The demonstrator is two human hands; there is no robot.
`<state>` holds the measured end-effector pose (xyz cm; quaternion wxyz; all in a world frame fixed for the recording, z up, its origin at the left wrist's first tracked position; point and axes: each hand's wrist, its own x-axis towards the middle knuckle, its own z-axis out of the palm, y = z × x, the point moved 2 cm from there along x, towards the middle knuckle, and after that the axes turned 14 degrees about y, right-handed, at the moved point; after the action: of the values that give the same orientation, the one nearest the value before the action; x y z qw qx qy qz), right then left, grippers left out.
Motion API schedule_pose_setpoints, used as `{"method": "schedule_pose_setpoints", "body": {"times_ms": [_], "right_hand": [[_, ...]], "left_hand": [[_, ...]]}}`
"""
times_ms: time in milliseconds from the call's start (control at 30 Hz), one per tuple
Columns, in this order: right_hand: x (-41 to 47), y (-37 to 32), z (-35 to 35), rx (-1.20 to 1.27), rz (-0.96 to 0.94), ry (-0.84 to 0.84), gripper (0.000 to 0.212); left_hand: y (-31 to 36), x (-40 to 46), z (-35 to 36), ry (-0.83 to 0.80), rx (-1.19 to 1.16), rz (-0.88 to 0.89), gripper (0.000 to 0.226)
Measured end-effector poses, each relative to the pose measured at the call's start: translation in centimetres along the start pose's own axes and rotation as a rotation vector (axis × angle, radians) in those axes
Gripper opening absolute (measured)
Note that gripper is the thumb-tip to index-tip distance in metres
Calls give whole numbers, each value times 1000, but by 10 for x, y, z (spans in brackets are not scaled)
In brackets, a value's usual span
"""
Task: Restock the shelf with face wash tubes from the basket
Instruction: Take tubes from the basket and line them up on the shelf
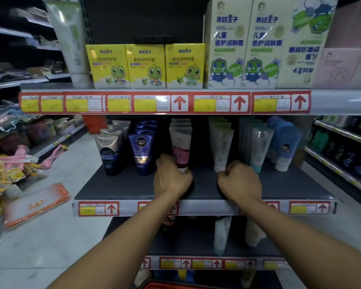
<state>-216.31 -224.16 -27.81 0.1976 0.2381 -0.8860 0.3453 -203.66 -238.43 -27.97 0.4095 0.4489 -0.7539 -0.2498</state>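
Note:
Rows of face wash tubes stand cap-down on the dark middle shelf. My left hand is closed around the base of the pink and white tube at the front of its row. My right hand grips the white cap end of the pale green tube in the neighbouring row. To the left stand a gold and black tube and a dark blue Nivea Men tube. The red rim of the basket shows at the bottom edge, below my forearms.
A teal-capped tube and blue bottles fill the shelf's right end. Yellow boxes and tall cream boxes sit on the shelf above. A few pale tubes stand on the shelf below. Packets lie on the floor at left.

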Motion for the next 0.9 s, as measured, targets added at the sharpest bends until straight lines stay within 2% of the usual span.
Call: {"method": "schedule_pose_setpoints", "body": {"times_ms": [267, 433, 633, 733, 900], "right_hand": [[26, 9, 20, -41, 61, -54, 43], [29, 17, 36, -48, 13, -70, 58], [33, 21, 40, -83, -30, -82, 61], [33, 21, 40, -92, -35, -81, 55], [33, 21, 36, -68, -28, -97, 44]], "left_hand": [[-4, 16, 16, -91, 193, -72, 88], [-10, 15, 21, -54, 160, 10, 55], [-12, 17, 18, -39, 133, 17, 42], [-15, 17, 18, -30, 117, 23, 41], [-15, 18, 18, -12, 78, -15, 61]]}}
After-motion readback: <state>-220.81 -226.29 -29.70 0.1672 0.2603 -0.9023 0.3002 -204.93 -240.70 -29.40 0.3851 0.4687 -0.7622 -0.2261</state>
